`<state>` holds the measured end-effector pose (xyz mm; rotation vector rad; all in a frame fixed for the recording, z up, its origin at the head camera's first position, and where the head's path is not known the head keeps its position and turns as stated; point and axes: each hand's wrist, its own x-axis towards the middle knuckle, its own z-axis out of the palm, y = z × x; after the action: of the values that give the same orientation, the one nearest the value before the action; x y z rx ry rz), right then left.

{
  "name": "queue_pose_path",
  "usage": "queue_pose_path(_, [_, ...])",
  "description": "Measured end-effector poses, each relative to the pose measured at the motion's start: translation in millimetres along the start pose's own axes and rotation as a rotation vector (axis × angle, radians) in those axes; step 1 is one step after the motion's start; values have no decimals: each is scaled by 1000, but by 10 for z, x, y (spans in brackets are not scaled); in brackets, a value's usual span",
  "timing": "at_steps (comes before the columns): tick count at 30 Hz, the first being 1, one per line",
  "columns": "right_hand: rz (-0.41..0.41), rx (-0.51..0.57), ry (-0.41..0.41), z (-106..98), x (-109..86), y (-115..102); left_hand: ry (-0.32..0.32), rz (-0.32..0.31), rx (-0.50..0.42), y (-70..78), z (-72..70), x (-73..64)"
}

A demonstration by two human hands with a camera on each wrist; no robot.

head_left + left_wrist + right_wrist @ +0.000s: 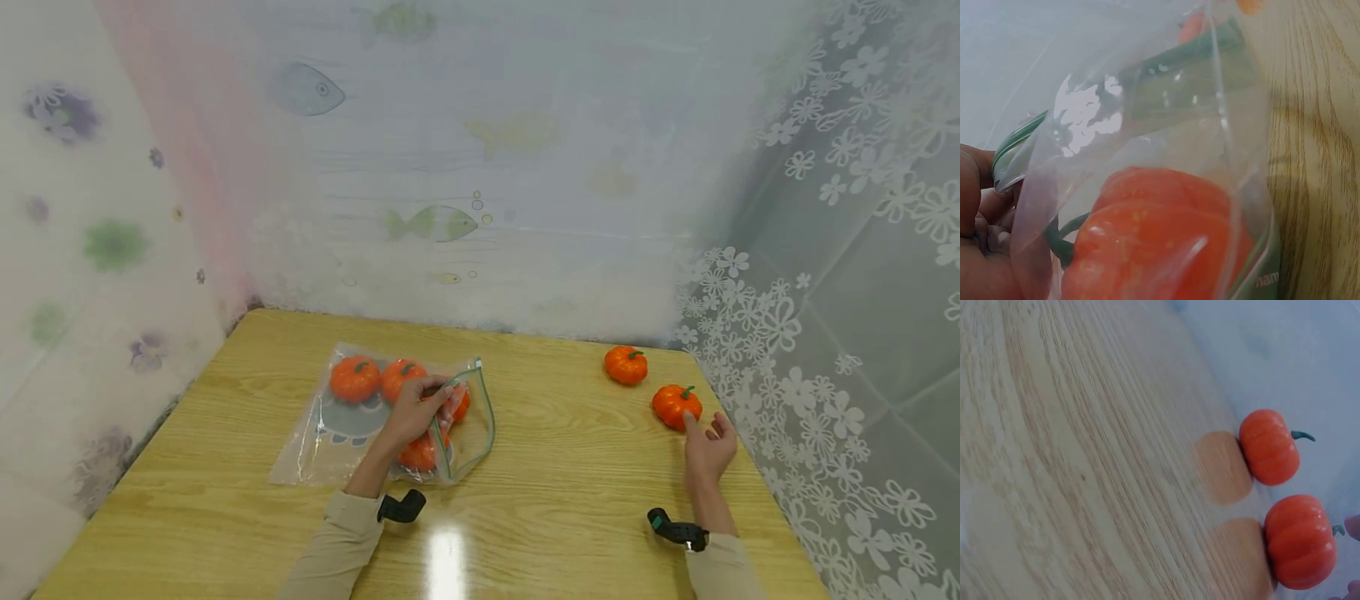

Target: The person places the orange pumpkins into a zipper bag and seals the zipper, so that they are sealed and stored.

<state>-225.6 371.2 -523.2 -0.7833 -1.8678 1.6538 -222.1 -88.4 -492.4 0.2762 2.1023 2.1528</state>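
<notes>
On the counter (pixel 562 467), the bag (pixel 351 422) is pinched by the left hand (pixel 412 414); the nearer loose pumpkin (pixel 673 406) should be cupped whole by the relaxed, empty right hand (pixel 710 452)

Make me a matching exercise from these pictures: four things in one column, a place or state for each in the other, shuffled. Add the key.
Column one
1. Left hand
2. Right hand
3. Clear bag
4. Farther loose pumpkin

Column two
A. Near the far right corner of the table
B. Holding the green-edged mouth
C. Lying flat, with pumpkins inside
D. At the nearer loose pumpkin

Right pairs: 1-B, 2-D, 3-C, 4-A
</notes>
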Motion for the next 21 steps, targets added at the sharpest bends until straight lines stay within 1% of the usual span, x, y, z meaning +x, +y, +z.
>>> queue_pose_path(4, [32,-63,-98,-4,38,7,8,-2,7,12,6,-4])
queue_pose_path(8, [40,-106,-151,3,65,16,8,4,7,21,18,-10])
queue_pose_path(11, [41,-126,-171,17,80,21,12,9,-8,18,30,-11])
queue_pose_path(14, [38,-112,-186,30,79,16,24,16,-24,0,36,-4])
queue_pose_path(18, [28,-83,-183,50,82,21,43,24,-25,-26,36,9])
queue_pose_path(21, [28,-82,-174,67,91,29,52,30,-30,-32,34,20])
